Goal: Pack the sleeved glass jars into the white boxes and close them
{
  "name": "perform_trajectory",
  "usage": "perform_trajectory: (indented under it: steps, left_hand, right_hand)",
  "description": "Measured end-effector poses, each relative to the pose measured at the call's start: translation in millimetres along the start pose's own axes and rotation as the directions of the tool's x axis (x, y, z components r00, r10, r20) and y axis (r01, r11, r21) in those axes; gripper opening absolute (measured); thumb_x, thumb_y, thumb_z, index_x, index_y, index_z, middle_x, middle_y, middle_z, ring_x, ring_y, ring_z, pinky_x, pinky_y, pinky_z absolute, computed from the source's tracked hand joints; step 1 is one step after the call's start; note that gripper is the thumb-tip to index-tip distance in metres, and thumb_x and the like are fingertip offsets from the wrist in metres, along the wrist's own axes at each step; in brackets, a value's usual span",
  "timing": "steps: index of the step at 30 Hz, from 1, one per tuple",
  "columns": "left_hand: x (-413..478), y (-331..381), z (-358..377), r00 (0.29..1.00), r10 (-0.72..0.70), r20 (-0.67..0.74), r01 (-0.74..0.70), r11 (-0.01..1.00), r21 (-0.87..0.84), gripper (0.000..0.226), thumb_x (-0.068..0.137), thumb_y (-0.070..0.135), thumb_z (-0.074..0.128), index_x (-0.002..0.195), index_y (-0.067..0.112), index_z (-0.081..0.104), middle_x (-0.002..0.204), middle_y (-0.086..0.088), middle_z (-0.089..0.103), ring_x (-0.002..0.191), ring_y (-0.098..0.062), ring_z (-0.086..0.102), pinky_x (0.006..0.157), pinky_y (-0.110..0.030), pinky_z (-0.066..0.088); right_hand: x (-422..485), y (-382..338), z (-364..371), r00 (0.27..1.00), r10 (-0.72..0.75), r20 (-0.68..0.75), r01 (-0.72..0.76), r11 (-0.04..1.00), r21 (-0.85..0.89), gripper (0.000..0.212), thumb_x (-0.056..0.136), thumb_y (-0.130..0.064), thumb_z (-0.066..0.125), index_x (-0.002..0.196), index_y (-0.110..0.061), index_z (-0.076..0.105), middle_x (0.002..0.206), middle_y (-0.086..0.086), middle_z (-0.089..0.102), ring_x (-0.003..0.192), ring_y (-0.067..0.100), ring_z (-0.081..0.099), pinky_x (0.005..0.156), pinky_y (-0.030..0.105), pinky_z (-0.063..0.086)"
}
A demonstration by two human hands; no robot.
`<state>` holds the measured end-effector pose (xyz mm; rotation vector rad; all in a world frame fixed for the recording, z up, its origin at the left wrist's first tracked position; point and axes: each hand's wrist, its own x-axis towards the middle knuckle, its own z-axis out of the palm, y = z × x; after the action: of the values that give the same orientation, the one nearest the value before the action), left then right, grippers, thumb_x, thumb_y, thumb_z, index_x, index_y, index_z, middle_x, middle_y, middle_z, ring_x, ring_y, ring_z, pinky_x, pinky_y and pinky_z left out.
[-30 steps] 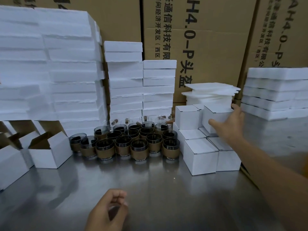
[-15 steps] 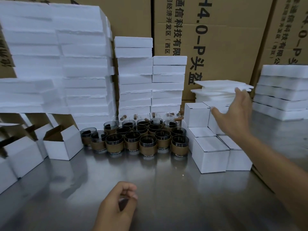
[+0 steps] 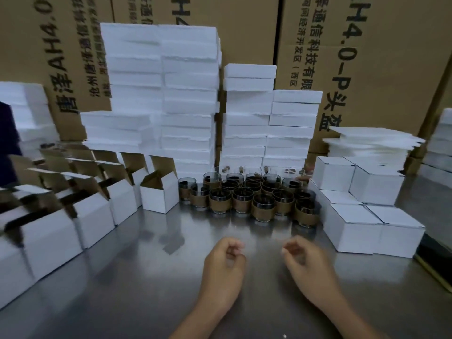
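Observation:
Several glass jars with brown sleeves stand clustered at the middle of the steel table. Open white boxes with raised flaps line the left side. Closed white boxes are stacked in two layers at the right of the jars. My left hand and my right hand hover side by side over the table in front of the jars, fingers loosely curled, holding nothing.
Tall stacks of white foam slabs rise behind the jars and boxes. A pile of thin white foam sheets sits behind the closed boxes. Large brown cartons form the back wall. More foam stands at the far right.
My right hand has left the closed boxes at the right and come back to the table's middle, beside my left hand. The view has swung to the left.

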<state>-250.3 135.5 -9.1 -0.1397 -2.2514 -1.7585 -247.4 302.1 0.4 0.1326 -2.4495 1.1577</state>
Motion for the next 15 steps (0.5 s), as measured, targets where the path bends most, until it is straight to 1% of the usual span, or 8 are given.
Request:
perform_trajectory:
  steps: [3, 5, 7, 8, 10, 12, 13, 15]
  left_hand:
    - [4.7, -1.2, -10.4, 0.996, -0.046, -0.074, 0.041, 0.996, -0.076, 0.017, 0.089, 0.004, 0.053, 0.085, 0.019, 0.06, 0.082, 0.004, 0.057, 0.067, 0.006, 0.052, 0.058, -0.005, 0.04]
    - [11.2, -1.8, -19.3, 0.989, -0.088, -0.117, 0.074, 0.99, -0.12, 0.017, 0.089, 0.005, 0.053, 0.087, 0.02, 0.06, 0.083, 0.004, 0.057, 0.067, -0.001, 0.051, 0.055, -0.003, 0.038]
    - [23.5, -4.8, -31.6, 0.98, -0.109, -0.165, 0.086, 0.987, -0.137, 0.019, 0.089, 0.004, 0.052, 0.087, 0.022, 0.059, 0.081, 0.004, 0.057, 0.065, -0.002, 0.05, 0.051, -0.002, 0.037]
    - [32.5, -7.6, -39.4, 0.975, -0.108, -0.192, 0.085, 0.989, -0.125, 0.02, 0.09, 0.005, 0.052, 0.086, 0.024, 0.057, 0.081, 0.003, 0.057, 0.066, -0.002, 0.05, 0.05, -0.001, 0.036]
    - [54.9, -16.3, -57.8, 0.963, -0.107, -0.246, 0.093, 0.993, -0.069, 0.02, 0.091, 0.007, 0.05, 0.088, 0.026, 0.056, 0.083, 0.003, 0.058, 0.068, -0.005, 0.051, 0.048, -0.002, 0.037]
    - [79.8, -27.0, -78.2, 0.952, -0.092, -0.292, 0.101, 0.995, 0.013, 0.017, 0.094, 0.009, 0.047, 0.097, 0.023, 0.056, 0.083, 0.002, 0.057, 0.066, -0.007, 0.051, 0.045, -0.005, 0.039]
    - [92.3, -33.3, -88.9, 0.951, -0.059, -0.305, 0.092, 0.991, 0.095, 0.018, 0.095, 0.01, 0.046, 0.106, 0.021, 0.055, 0.083, 0.002, 0.056, 0.068, -0.008, 0.052, 0.049, -0.009, 0.042]
    - [115.4, -46.2, -109.8, 0.959, 0.042, -0.281, 0.057, 0.941, 0.335, 0.031, 0.095, 0.013, 0.049, 0.124, 0.021, 0.049, 0.094, 0.0, 0.057, 0.08, -0.012, 0.055, 0.067, -0.02, 0.047]
  right_hand:
    - [-2.7, 0.9, -1.6, 0.999, 0.012, -0.034, -0.014, 0.998, -0.067, 0.029, 0.085, -0.001, 0.062, 0.08, -0.029, 0.055, 0.078, -0.01, 0.063, 0.07, 0.001, 0.057, 0.059, 0.002, 0.036]
    - [-2.2, -0.8, -1.4, 1.0, 0.003, -0.031, -0.007, 0.991, -0.135, 0.025, 0.085, -0.006, 0.062, 0.086, -0.029, 0.055, 0.078, -0.011, 0.062, 0.064, -0.002, 0.054, 0.056, 0.006, 0.036]
    - [-2.5, -1.0, -0.1, 1.0, -0.002, -0.001, 0.002, 0.977, -0.212, 0.023, 0.086, -0.011, 0.062, 0.089, -0.033, 0.053, 0.081, -0.009, 0.062, 0.057, -0.005, 0.047, 0.055, 0.012, 0.033]
    - [-2.6, -1.4, 0.4, 1.0, -0.006, 0.012, 0.008, 0.972, -0.234, 0.023, 0.086, -0.012, 0.062, 0.09, -0.033, 0.054, 0.083, -0.008, 0.063, 0.056, -0.006, 0.045, 0.055, 0.013, 0.033]
    - [-2.3, -3.3, 1.8, 0.999, -0.034, 0.023, 0.039, 0.969, -0.242, 0.019, 0.084, -0.008, 0.063, 0.09, -0.025, 0.059, 0.082, -0.006, 0.062, 0.061, -0.004, 0.048, 0.059, 0.006, 0.036]
    - [-1.6, -7.2, 2.1, 0.998, -0.056, 0.018, 0.058, 0.969, -0.241, 0.018, 0.08, -0.001, 0.065, 0.087, -0.017, 0.063, 0.075, -0.004, 0.06, 0.063, -0.003, 0.048, 0.062, -0.003, 0.032]
    - [-0.9, -8.5, 2.0, 0.998, -0.053, 0.019, 0.056, 0.969, -0.24, 0.019, 0.079, 0.001, 0.065, 0.086, -0.017, 0.062, 0.072, -0.004, 0.059, 0.062, -0.003, 0.048, 0.062, -0.005, 0.03]
    - [0.7, -8.0, 1.8, 0.999, -0.035, 0.033, 0.042, 0.973, -0.228, 0.024, 0.079, 0.001, 0.065, 0.083, -0.022, 0.058, 0.072, -0.006, 0.058, 0.063, -0.004, 0.048, 0.062, -0.005, 0.03]
